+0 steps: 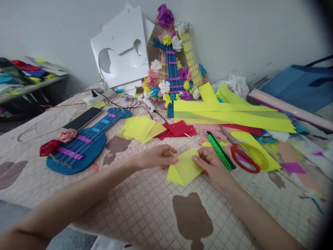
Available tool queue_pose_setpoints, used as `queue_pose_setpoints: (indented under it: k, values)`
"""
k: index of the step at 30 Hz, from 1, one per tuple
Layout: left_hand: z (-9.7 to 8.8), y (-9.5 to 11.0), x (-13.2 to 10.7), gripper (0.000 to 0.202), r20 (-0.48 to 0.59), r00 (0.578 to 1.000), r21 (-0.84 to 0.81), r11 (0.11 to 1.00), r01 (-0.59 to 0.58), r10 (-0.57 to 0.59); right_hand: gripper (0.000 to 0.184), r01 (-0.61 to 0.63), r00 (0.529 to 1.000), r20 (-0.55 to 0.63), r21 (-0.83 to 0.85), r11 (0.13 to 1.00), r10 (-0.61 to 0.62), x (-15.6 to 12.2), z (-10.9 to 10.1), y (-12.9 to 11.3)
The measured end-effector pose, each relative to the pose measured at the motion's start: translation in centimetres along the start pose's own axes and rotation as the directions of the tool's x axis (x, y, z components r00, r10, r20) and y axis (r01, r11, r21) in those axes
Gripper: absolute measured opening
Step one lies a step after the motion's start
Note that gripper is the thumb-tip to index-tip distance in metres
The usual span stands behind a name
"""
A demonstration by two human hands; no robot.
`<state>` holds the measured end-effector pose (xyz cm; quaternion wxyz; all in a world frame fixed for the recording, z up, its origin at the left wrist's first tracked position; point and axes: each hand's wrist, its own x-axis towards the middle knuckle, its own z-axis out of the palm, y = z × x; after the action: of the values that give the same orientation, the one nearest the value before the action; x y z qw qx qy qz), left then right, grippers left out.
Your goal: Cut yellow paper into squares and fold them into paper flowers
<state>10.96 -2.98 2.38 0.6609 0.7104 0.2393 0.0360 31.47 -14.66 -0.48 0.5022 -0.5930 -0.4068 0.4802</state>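
A square of yellow crepe paper (185,169) is held just over the table between my two hands. My left hand (158,157) pinches its left edge, thumb on top. At the upper right edge my right hand (208,162) grips it between thumb and fingers; some fingertips are hidden behind the paper. Beyond my left hand lies a loose stack of yellow paper squares (140,127). Red paper squares (179,128) lie behind the held sheet. Close to my right hand are a green box cutter (220,151) and red-and-yellow-handled scissors (246,154).
A blue toy guitar (80,149) with paper roses lies at left, beside a phone (82,118). A white glue gun (147,103) trails a black cord. Long yellow strips (234,116) and scraps spread at right. Decorated guitars (172,69) and a white cut-out board (121,52) lean against the wall.
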Motion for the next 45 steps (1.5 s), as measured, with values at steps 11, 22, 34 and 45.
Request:
queue_pose_setpoints:
  k: [11,22,34,45]
  values:
    - [0.2,-1.0,-0.8,0.02,0.018,0.999,0.032,0.999,-0.035,0.034,0.039,0.011,0.979,0.204,-0.104,0.995,0.011,-0.5,0.1,-1.2]
    - [-2.4,-0.7,-0.6,0.018,-0.401,0.887,0.387,0.92,-0.063,0.23,0.02,0.154,0.937,0.35,-0.414,0.897,0.0,-1.5,0.9,-1.2]
    - [-8.4,-1.5,3.6,0.009,-0.391,0.834,0.813,0.571,0.114,0.39,0.014,0.236,0.93,0.366,-0.525,0.818,-0.033,-1.6,1.2,-1.7]
    - [-9.3,1.9,5.7,0.013,-0.47,0.754,0.779,0.617,0.111,0.459,0.013,0.229,0.934,0.357,-0.526,0.819,-0.032,-1.6,1.2,-1.5]
